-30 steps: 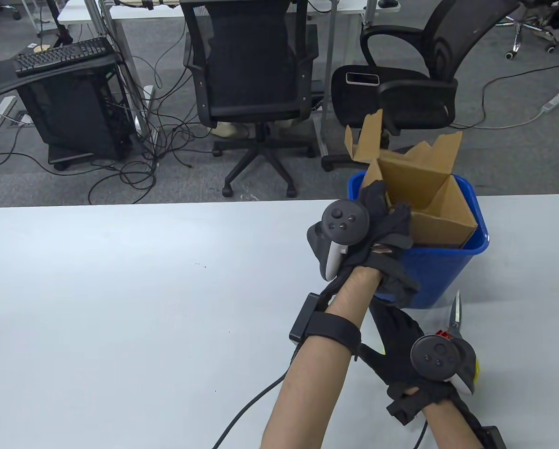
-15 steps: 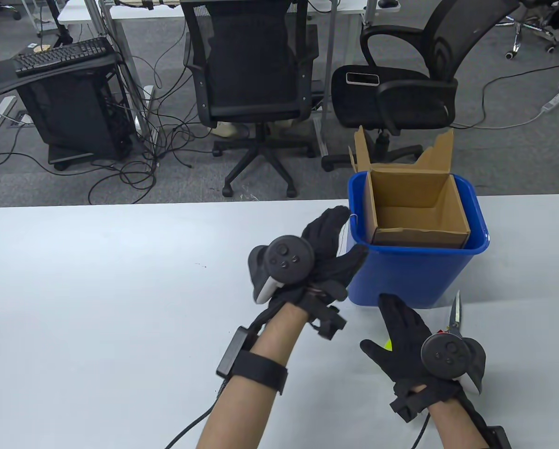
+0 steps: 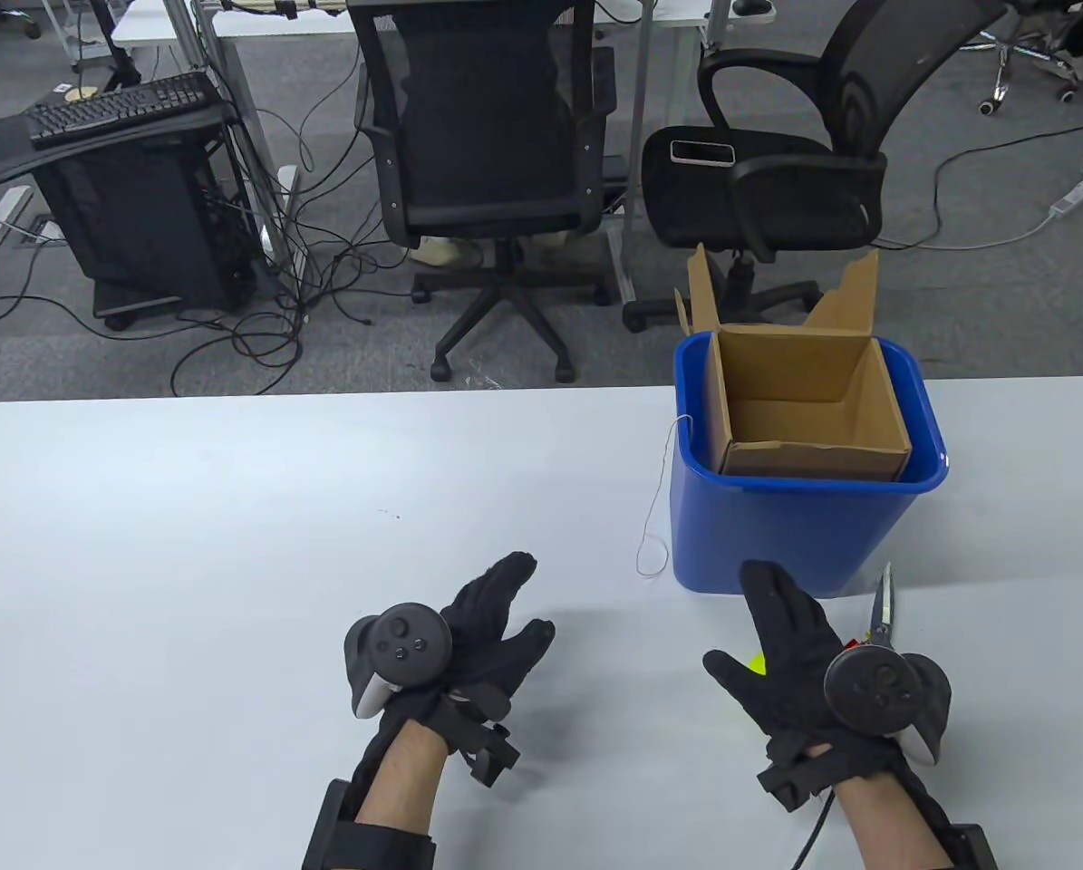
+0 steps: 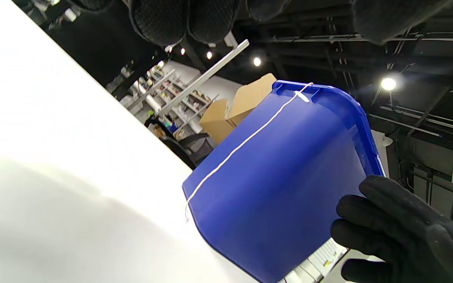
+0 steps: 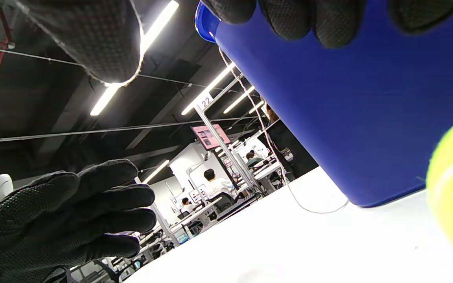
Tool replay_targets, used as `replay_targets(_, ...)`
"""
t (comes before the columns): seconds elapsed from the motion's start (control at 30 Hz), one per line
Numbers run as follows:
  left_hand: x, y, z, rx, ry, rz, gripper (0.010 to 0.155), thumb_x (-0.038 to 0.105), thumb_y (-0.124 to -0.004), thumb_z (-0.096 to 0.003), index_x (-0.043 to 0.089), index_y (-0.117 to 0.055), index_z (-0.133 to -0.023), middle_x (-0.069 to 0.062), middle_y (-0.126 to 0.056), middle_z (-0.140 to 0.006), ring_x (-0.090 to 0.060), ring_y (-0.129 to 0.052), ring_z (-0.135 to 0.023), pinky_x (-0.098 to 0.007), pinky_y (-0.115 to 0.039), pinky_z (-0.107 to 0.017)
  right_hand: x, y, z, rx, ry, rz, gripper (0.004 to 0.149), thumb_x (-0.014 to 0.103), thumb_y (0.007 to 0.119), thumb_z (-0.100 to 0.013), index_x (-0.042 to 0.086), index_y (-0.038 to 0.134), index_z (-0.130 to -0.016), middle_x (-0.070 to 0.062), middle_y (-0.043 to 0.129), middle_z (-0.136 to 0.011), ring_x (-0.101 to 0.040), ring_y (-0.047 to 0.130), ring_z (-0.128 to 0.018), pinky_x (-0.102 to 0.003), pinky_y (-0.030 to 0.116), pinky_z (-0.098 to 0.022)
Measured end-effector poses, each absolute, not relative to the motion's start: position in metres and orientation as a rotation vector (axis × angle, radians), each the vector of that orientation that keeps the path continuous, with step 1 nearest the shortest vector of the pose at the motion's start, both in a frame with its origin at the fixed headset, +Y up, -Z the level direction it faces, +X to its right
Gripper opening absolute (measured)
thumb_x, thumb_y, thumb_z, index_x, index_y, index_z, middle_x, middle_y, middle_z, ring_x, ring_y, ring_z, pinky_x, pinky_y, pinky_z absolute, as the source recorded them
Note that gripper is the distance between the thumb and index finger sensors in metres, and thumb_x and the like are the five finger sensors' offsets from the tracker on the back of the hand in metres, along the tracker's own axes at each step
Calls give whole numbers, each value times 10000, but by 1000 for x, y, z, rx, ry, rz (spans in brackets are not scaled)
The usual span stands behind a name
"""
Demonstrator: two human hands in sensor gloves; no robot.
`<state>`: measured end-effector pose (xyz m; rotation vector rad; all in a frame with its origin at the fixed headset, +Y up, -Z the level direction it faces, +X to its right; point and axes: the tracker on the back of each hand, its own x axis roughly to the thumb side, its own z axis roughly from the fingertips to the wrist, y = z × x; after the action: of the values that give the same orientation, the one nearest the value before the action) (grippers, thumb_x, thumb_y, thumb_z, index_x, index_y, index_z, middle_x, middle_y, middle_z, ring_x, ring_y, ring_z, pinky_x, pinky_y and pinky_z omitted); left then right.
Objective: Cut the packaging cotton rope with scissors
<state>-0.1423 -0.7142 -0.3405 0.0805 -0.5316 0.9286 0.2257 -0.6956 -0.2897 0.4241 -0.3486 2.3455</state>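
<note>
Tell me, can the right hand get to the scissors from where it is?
Probably yes. The scissors lie on the table right beside the right hand, blades pointing at the blue bin. The hand is open and empty, though its tracker hides the handles.

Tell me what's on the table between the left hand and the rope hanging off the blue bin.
Nothing: in the table view, only bare white table lies between the left hand and the cotton rope dangling down the blue bin's side.

It was an open office: mesh chairs (image 3: 482, 154), a keyboard (image 3: 120, 109) over a PC tower (image 3: 156, 227), cables (image 3: 260, 317) across grey carpet, and people at desks (image 5: 214, 184) under strip lights (image 5: 132, 63).
</note>
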Motion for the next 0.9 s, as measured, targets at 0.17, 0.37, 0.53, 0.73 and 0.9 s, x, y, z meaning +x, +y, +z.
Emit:
replay_targets(0.17, -154, -718, -334, 147, -514, 931, 766, 548, -705, -563, 179, -362, -1139, -259, -453, -1119, -562, -542, -992, -751, -465, -634, 218, -696, -287, 465, -373, 2357, 897, 540, 809, -458, 72, 438, -1128, -326, 478, -1145, -599, 572, -939, -786, 571, -569)
replay_targets(0.37, -161, -719, -334, 140, -500, 991, 768, 545, -705, -563, 173, -361, -1139, -261, -454, -1118, -566, -541, -989, -752, -464, -633, 204, -701, -284, 522, -349, 2377, 885, 538, 803, -464, 68, 447, -1125, -330, 493, -1137, -596, 602, -920, -774, 597, -554)
replay_targets(0.53, -165, -716, -333, 157, -493, 1002, 769, 547, -703, -562, 170, -360, -1139, -262, -455, -1117, -564, -545, -989, -751, -468, -633, 203, -698, -283, 533, -360, 2371, 886, 541, 801, -464, 68, 449, -1124, -328, 496, -1137, -594, 606, -918, -773, 599, -553)
replay_targets(0.73, -168, -715, -333, 167, -487, 1018, 767, 545, -700, -564, 166, -362, -1138, -264, -456, -1116, -564, -547, -988, -750, -470, -632, 202, -699, -283, 538, -353, 2347, 876, 533, 793, -469, 66, 446, -1124, -330, 498, -1134, -595, 604, -917, -775, 594, -554)
replay_targets(0.9, -168, -714, -333, 163, -485, 1031, 764, 545, -698, -564, 165, -364, -1137, -264, -458, -1115, -564, -550, -986, -750, -471, -631, 200, -700, -282, 543, -346, 2340, 872, 532, 789, -471, 67, 445, -1123, -331, 497, -1134, -596, 607, -915, -777, 592, -555)
